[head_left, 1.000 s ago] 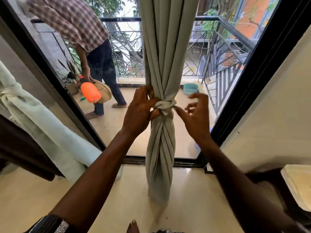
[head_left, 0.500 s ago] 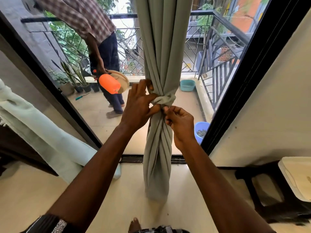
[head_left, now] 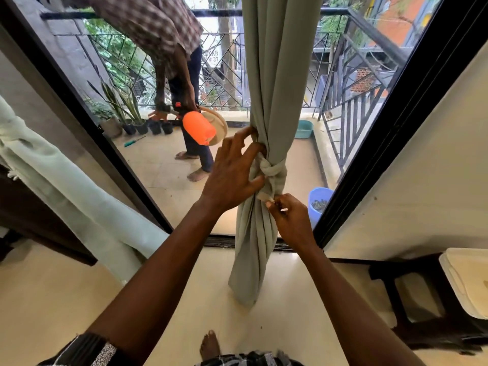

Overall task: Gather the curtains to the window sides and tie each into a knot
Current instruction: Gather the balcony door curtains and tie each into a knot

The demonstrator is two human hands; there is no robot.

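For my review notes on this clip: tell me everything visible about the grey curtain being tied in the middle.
The grey curtain is pale grey-green, matte, cloth-like, gathered into one pleated column hanging before the balcony doorway. A knot cinches it mid-height; below, the folds twist and taper to a tail touching the floor. The left hand grips the bundle at the knot; the right hand pinches a fabric end just under it.

A white sign (head_left: 212, 56) beyond the balcony railing (head_left: 220, 12) reads "…KAR #37" — first letters hidden.
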